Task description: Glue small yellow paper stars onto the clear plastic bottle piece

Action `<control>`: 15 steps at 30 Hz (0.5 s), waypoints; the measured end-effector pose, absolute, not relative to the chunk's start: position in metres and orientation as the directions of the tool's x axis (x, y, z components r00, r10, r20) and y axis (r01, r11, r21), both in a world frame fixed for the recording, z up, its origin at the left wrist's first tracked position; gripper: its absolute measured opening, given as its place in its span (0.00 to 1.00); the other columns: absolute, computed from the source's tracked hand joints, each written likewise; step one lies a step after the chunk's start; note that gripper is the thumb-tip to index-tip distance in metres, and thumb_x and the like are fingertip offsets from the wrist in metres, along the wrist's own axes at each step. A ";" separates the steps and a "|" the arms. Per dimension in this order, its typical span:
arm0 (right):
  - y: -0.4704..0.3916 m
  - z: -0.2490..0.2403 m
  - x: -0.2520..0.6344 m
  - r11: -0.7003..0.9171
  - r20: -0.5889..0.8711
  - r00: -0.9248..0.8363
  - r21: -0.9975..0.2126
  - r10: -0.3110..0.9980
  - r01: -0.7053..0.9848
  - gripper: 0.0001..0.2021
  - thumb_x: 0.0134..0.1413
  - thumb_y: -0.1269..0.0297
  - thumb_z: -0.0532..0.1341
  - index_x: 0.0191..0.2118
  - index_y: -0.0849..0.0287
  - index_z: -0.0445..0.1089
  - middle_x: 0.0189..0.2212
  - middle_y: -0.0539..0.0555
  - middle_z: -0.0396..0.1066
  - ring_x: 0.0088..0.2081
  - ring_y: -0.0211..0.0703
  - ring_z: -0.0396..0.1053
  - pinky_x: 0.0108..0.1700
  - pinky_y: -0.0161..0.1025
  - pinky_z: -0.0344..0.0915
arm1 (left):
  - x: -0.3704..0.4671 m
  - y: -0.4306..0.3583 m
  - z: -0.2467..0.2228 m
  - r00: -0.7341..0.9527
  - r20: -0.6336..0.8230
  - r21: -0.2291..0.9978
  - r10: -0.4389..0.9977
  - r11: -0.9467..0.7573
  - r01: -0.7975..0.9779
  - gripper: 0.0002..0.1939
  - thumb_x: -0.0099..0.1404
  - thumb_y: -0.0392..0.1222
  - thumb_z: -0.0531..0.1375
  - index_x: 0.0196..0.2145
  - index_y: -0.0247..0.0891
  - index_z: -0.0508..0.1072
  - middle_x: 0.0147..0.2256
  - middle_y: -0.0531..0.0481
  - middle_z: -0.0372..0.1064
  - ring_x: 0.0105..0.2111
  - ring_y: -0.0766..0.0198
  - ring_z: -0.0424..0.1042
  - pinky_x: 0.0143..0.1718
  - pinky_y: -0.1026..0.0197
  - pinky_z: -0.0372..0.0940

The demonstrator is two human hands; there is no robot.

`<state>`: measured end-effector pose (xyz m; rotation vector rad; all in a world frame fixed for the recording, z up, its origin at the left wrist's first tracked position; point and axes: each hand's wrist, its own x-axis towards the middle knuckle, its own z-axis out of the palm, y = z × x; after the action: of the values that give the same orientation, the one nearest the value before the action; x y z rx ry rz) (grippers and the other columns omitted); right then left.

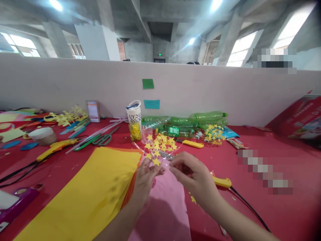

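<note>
My left hand is closed around the lower end of a spray of clear plastic strips with yellow stars on them, held above a pink sheet. Just to its right, my right hand has its thumb and forefinger pinched together; whatever is between them is too small to make out. Beyond the hands lies a pile of loose-looking yellow stars. A yellow hot glue gun rests partly hidden behind my right wrist. Yellow sheets lie left of my left hand, over orange ones.
Green plastic bottles line the partition, beside a white-and-yellow cup. A yellow cutter knife and a star-covered bunch lie farther right. Scissors, another glue gun and a purple tool are left.
</note>
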<state>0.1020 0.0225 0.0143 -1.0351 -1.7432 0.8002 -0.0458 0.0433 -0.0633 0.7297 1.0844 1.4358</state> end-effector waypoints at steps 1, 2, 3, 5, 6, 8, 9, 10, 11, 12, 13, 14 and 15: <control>0.022 0.013 0.102 0.390 0.344 -0.225 -0.897 0.912 0.209 0.03 0.52 0.71 0.60 0.30 0.56 0.69 0.30 0.49 0.68 0.27 0.33 0.65 0.26 0.31 0.63 | -0.045 0.044 -0.065 -0.169 -0.143 0.913 0.975 0.064 -0.404 0.15 0.48 0.42 0.68 0.32 0.39 0.67 0.23 0.56 0.70 0.24 0.67 0.73 0.26 0.68 0.63; 0.022 0.012 0.103 0.335 0.300 -0.241 -0.935 0.923 0.118 0.03 0.52 0.70 0.60 0.30 0.56 0.69 0.32 0.50 0.68 0.28 0.34 0.66 0.26 0.31 0.65 | -0.045 0.044 -0.067 -0.167 -0.147 0.913 0.975 0.068 -0.403 0.16 0.48 0.42 0.68 0.33 0.39 0.67 0.23 0.57 0.69 0.23 0.68 0.71 0.24 0.68 0.61; 0.022 0.010 0.103 0.281 0.263 -0.266 -0.959 0.927 0.031 0.02 0.52 0.70 0.60 0.30 0.57 0.68 0.33 0.51 0.69 0.28 0.35 0.67 0.26 0.32 0.67 | -0.044 0.044 -0.069 -0.165 -0.154 0.913 0.974 0.076 -0.401 0.16 0.47 0.42 0.68 0.33 0.39 0.67 0.23 0.58 0.69 0.22 0.69 0.70 0.22 0.69 0.59; 0.023 0.008 0.103 0.209 0.226 -0.307 -0.974 0.925 -0.087 0.02 0.51 0.69 0.62 0.30 0.57 0.68 0.33 0.51 0.70 0.30 0.36 0.70 0.31 0.35 0.70 | -0.043 0.044 -0.070 -0.159 -0.172 0.915 0.972 0.098 -0.392 0.17 0.45 0.41 0.69 0.31 0.38 0.67 0.21 0.59 0.66 0.19 0.70 0.67 0.19 0.70 0.55; 0.023 0.007 0.103 0.203 0.229 -0.308 -0.972 0.923 -0.114 0.02 0.50 0.69 0.62 0.30 0.57 0.68 0.32 0.51 0.71 0.31 0.37 0.71 0.33 0.36 0.70 | -0.042 0.044 -0.070 -0.157 -0.182 0.916 0.971 0.109 -0.385 0.18 0.43 0.41 0.69 0.30 0.38 0.67 0.19 0.60 0.65 0.18 0.71 0.65 0.18 0.70 0.54; 0.024 0.006 0.104 0.236 0.259 -0.283 -0.965 0.924 -0.110 0.02 0.50 0.70 0.62 0.31 0.57 0.70 0.30 0.50 0.72 0.31 0.36 0.71 0.33 0.34 0.70 | -0.041 0.043 -0.068 -0.156 -0.199 0.918 0.968 0.129 -0.375 0.17 0.43 0.41 0.70 0.29 0.37 0.68 0.18 0.60 0.63 0.17 0.72 0.63 0.18 0.70 0.55; 0.025 0.006 0.105 0.263 0.278 -0.256 -0.960 0.926 -0.090 0.02 0.51 0.71 0.62 0.31 0.57 0.70 0.29 0.49 0.71 0.30 0.35 0.71 0.32 0.33 0.69 | -0.041 0.043 -0.067 -0.152 -0.207 0.919 0.966 0.138 -0.370 0.17 0.43 0.42 0.69 0.29 0.37 0.68 0.18 0.60 0.63 0.17 0.71 0.63 0.19 0.69 0.56; 0.025 0.006 0.106 0.289 0.297 -0.229 -0.955 0.927 -0.066 0.03 0.52 0.72 0.62 0.31 0.57 0.70 0.28 0.48 0.71 0.29 0.34 0.70 0.32 0.32 0.69 | -0.041 0.042 -0.066 -0.146 -0.213 0.919 0.966 0.147 -0.366 0.16 0.44 0.42 0.69 0.29 0.37 0.68 0.18 0.60 0.63 0.18 0.71 0.64 0.20 0.69 0.57; 0.025 0.006 0.107 0.309 0.311 -0.210 -0.950 0.927 -0.044 0.04 0.52 0.72 0.61 0.31 0.57 0.70 0.27 0.47 0.71 0.29 0.33 0.70 0.31 0.31 0.68 | -0.041 0.042 -0.065 -0.138 -0.218 0.919 0.966 0.156 -0.362 0.16 0.44 0.43 0.69 0.29 0.38 0.68 0.18 0.59 0.64 0.19 0.70 0.65 0.21 0.68 0.58; 0.025 0.007 0.108 0.320 0.319 -0.198 -0.947 0.927 -0.025 0.04 0.53 0.72 0.61 0.31 0.57 0.70 0.26 0.47 0.70 0.28 0.33 0.70 0.31 0.30 0.68 | -0.041 0.042 -0.065 -0.132 -0.224 0.918 0.966 0.164 -0.361 0.17 0.44 0.43 0.69 0.30 0.38 0.69 0.19 0.58 0.66 0.19 0.69 0.66 0.22 0.68 0.59; 0.025 0.007 0.109 0.326 0.320 -0.194 -0.945 0.927 -0.002 0.04 0.53 0.73 0.60 0.32 0.57 0.69 0.26 0.47 0.71 0.28 0.33 0.71 0.31 0.31 0.69 | -0.041 0.043 -0.065 -0.127 -0.228 0.917 0.965 0.169 -0.362 0.17 0.44 0.43 0.69 0.30 0.38 0.69 0.20 0.58 0.67 0.20 0.69 0.67 0.23 0.68 0.60; 0.025 0.007 0.109 0.333 0.322 -0.196 -0.943 0.926 0.027 0.04 0.54 0.72 0.60 0.33 0.57 0.69 0.27 0.48 0.71 0.29 0.34 0.72 0.32 0.32 0.70 | -0.040 0.043 -0.064 -0.124 -0.233 0.914 0.965 0.173 -0.366 0.18 0.43 0.43 0.69 0.31 0.39 0.68 0.21 0.58 0.68 0.20 0.69 0.67 0.23 0.67 0.60; 0.025 0.007 0.110 0.345 0.326 -0.204 -0.937 0.923 0.063 0.04 0.54 0.72 0.59 0.34 0.57 0.69 0.29 0.49 0.72 0.30 0.35 0.73 0.33 0.33 0.71 | -0.040 0.043 -0.064 -0.129 -0.238 0.912 0.963 0.177 -0.369 0.18 0.43 0.43 0.69 0.31 0.39 0.68 0.21 0.58 0.68 0.19 0.69 0.66 0.23 0.68 0.60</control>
<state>0.1096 0.0249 0.0072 -0.9195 -1.5634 1.0322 -0.0399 0.0429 -0.0640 0.7009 1.1490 1.3207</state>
